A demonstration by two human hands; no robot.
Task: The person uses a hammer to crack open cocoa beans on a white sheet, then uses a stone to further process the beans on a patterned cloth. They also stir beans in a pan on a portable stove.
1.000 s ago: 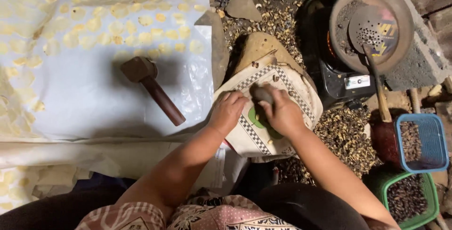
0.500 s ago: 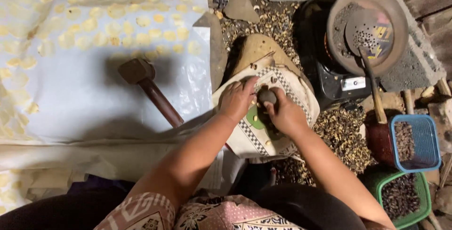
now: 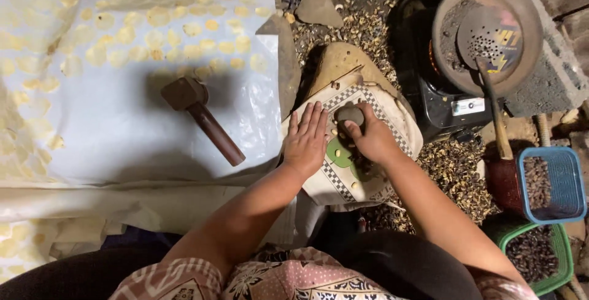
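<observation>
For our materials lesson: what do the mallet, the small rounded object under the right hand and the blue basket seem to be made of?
Mallet: likely wood, matte brown, one-toned head and handle. Rounded object gripped by the right hand: probably stone, dull grey, smooth. Blue basket: seemingly plastic, with a fine uniform mesh and bright colour.

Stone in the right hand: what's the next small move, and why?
Probably a short press or tap straight down. The right hand grips the stone over the checkered cloth, where small pale kernels lie loose, and the left hand lies flat on the cloth beside it, steadying it. The mallet lies unused on the plastic sheet.
</observation>
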